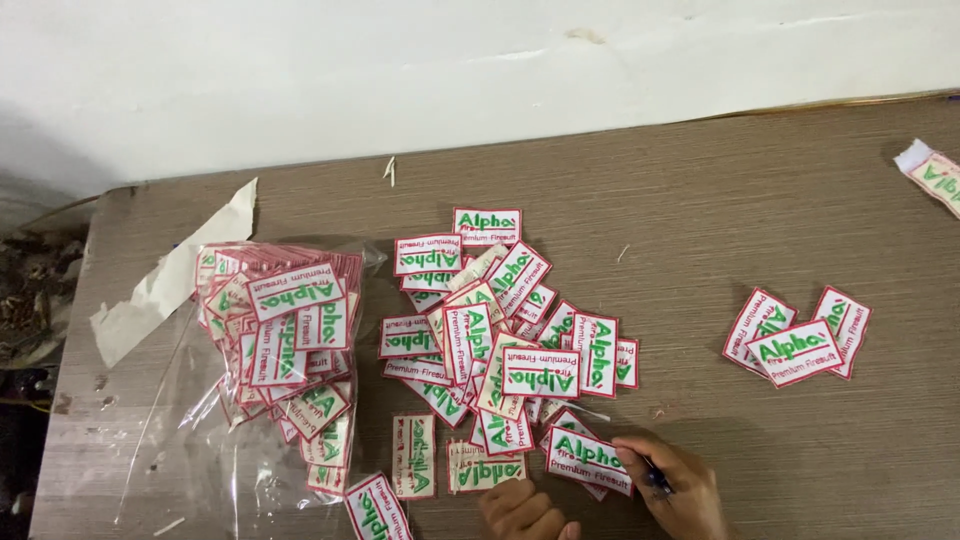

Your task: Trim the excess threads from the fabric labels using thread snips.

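Two hands work at the near edge of the counter (760, 200), both partly cut off by the bottom of the view. My right hand (672, 490) rests its fingertips on a white patch with a red border and green lettering (588, 456), which lies flat at the lower edge of the loose heap of patches (500, 330). A dark blue item, probably a pen (658, 485), sits tucked between the fingers of this hand; its full shape is hidden. The grip on it looks closed, while the fingertips only press on the patch and do not pinch it.

My left hand (522, 512) lies just beside the right, curled loosely, touching nothing that I can make out. Whether it holds anything I cannot tell, since the palm is out of view.

Handling judgement: each patch appears thin, light and flexible, with a stitched edge that gives some stiffness. It should slide easily on the counter, so taking it by a free corner or edge suits best.

A clear plastic bag (280, 340) full of the same patches lies to the left. A small separate group of patches (797, 335) lies to the right, well apart. One more patch (935, 175) is cut off at the far right edge. A torn paper strip (175, 275) lies behind the bag.
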